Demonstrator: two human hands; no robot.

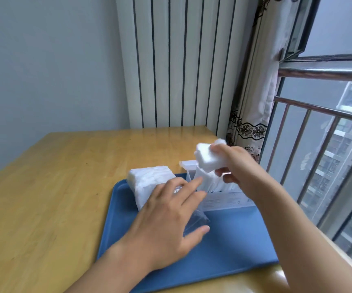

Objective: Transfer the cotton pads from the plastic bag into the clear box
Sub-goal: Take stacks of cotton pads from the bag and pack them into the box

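Note:
My right hand (236, 163) grips a thick stack of white cotton pads (208, 158) just above the clear box (226, 199), which stands on the far side of the blue tray (223, 240). Several white pads stand upright inside the box. The plastic bag (149, 182), still full of white pads, lies on the tray to the left of the box. My left hand (166, 220) lies over the bag's near end with fingers spread and straight, its index finger touching the pads in the box.
The tray sits on a wooden table (54, 187) near its right edge. A white radiator (181, 60) and a patterned curtain (253, 102) stand behind. A window with metal railing (319, 115) is close on the right.

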